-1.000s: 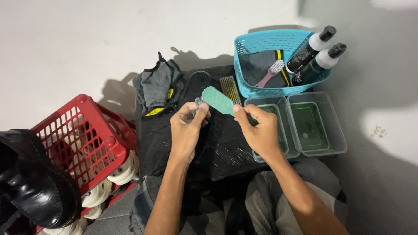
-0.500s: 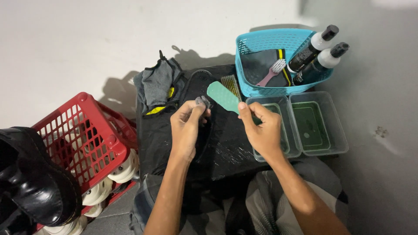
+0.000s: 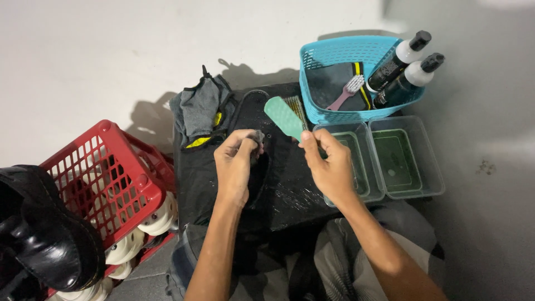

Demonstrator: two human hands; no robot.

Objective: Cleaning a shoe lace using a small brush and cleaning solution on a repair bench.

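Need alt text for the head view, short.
Over a black mat, the right hand holds a green brush while the left hand pinches a small dark item. Around: a red crate, blue basket and two clear tubs.

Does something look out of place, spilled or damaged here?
Nothing looks damaged. The black mat shows wet patches under the hands. The left hand pinches a small dark piece; the right hand holds a green brush.

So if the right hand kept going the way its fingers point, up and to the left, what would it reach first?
Probably the left hand, which pinches a small dark object; the right hand holds a green brush angled that way. Depth is unclear, so it might pass above.
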